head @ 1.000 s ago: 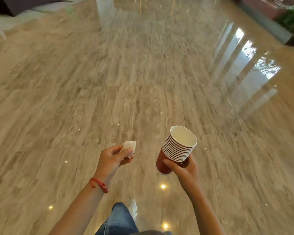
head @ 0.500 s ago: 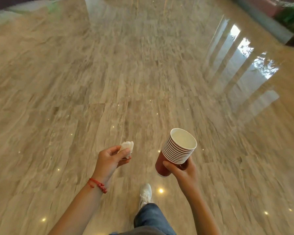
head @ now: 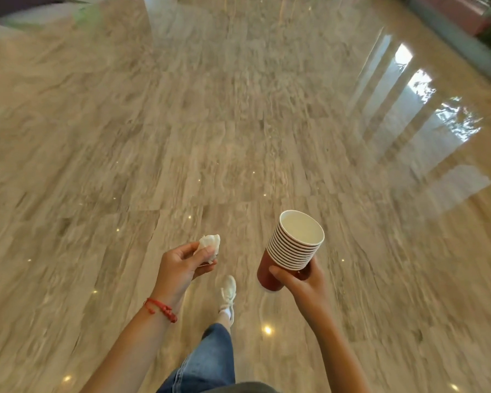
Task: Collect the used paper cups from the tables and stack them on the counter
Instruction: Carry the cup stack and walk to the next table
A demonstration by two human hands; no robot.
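Observation:
A stack of several red paper cups point(head: 295, 245) with white rims tilts to the right, low in the head view. My right hand point(head: 301, 282) grips the stack at its base, thumb across the front. The top cup looks empty inside. To the left, my left hand point(head: 182, 265) pinches a crumpled white napkin point(head: 209, 245) between thumb and fingers. A red string bracelet sits on the left wrist. No table or counter is in view.
Polished beige marble floor point(head: 210, 137) stretches ahead, with window reflections at the right. A dark planter ledge with plants point(head: 465, 32) runs along the far right. My leg in jeans and a white shoe point(head: 228, 296) steps forward between my arms.
The floor has slid toward me as I walk forward. My white shoe has swung ahead. Both hands keep the same hold on the napkin and the cups.

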